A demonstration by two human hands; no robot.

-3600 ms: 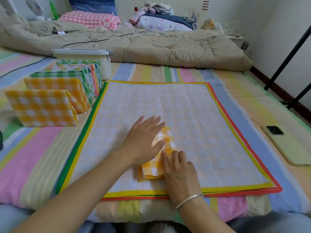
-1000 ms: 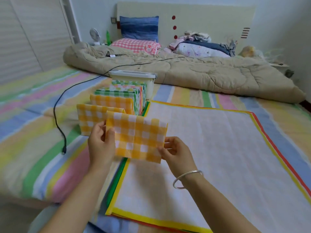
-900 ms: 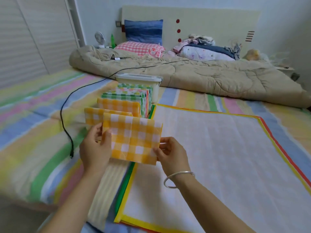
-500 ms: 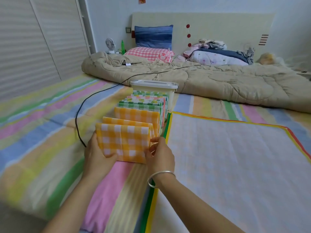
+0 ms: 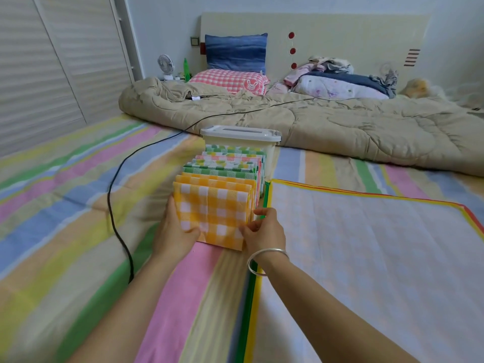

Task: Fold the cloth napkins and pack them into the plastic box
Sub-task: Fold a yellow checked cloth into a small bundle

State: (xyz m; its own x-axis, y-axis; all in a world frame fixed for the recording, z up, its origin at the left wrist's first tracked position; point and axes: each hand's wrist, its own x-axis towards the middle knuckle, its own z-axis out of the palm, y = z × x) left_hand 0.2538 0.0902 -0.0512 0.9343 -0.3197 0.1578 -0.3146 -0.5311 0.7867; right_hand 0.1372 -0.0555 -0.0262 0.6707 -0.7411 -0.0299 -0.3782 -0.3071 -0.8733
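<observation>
Left hand (image 5: 174, 231) gripped the left edge of the yellow napkin (image 5: 213, 213), thumb on its face. Right hand (image 5: 264, 229) pinched its lower right corner. That napkin stood upright, farthest from the plastic box (image 5: 239, 134), fronting the row of folded napkins (image 5: 225, 169) that ran back to the box. Mat (image 5: 366, 244) lay right of the row, nearer than the box. Folding looked nearly done; packing apparently not begun, lid on.
</observation>
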